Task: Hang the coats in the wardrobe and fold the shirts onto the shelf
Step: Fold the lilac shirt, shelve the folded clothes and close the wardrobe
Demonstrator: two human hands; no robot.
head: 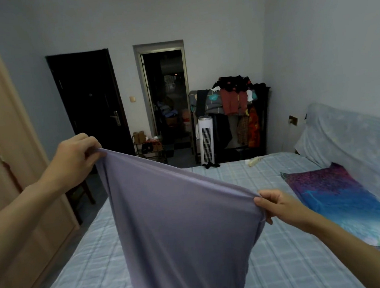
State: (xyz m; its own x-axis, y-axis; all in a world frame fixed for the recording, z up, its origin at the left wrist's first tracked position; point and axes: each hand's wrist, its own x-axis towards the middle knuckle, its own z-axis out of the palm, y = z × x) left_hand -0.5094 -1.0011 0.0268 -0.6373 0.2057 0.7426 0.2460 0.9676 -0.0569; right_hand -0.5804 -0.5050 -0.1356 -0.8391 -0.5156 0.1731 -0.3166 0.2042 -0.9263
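A lilac shirt [179, 224] hangs stretched in the air above the bed [284, 261]. My left hand [74, 157] pinches its upper left edge, held high. Lower and to the right, my right hand [278, 207] pinches the other end of that edge. The cloth falls from both hands out of the bottom of the view. The beige wardrobe [11, 169] stands along the left with its doors closed.
A purple and blue pillow [339, 200] lies on the bed at the right. Across the room stand a rack heaped with clothes [234, 108], a white tower fan [206, 140], a dark door [88, 102] and an open doorway [167, 93]. A wooden chair [79, 193] is beside the wardrobe.
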